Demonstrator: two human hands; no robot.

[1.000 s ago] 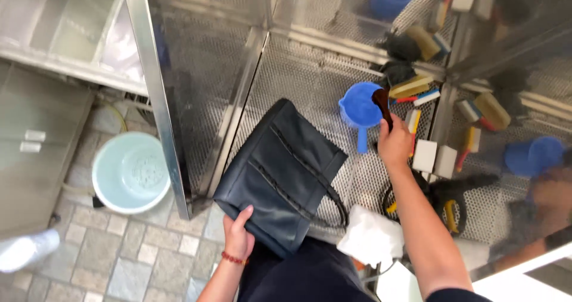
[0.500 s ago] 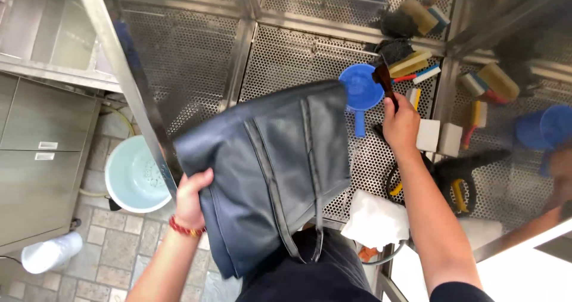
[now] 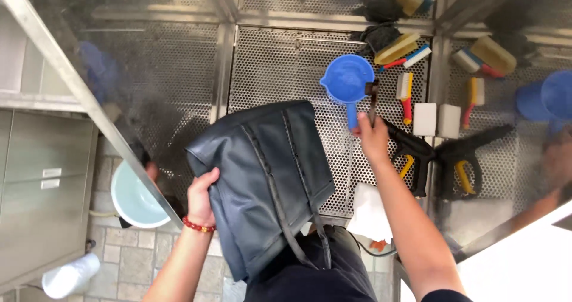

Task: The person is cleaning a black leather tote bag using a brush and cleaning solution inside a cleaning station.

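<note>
My left hand (image 3: pixel 202 196), with a red bead bracelet on the wrist, grips the left edge of a dark blue-grey handbag (image 3: pixel 265 177) and holds it up over the perforated steel work surface (image 3: pixel 280 63). The bag's straps hang down toward my body. My right hand (image 3: pixel 372 136) reaches forward and holds a small dark-handled brush (image 3: pixel 372 96) upright, right beside a blue plastic scoop (image 3: pixel 347 82).
Brushes (image 3: pixel 405 93), yellow and white sponges (image 3: pixel 425 119) and a black spray gun (image 3: pixel 413 153) lie at the right, doubled in the steel wall. A white cloth (image 3: pixel 369 214) sits near the front edge. A pale bucket (image 3: pixel 134 197) stands on the tiled floor at left.
My left hand has lifted the handbag off the surface and turned it upright. My right hand with the brush has stayed by the blue scoop.
</note>
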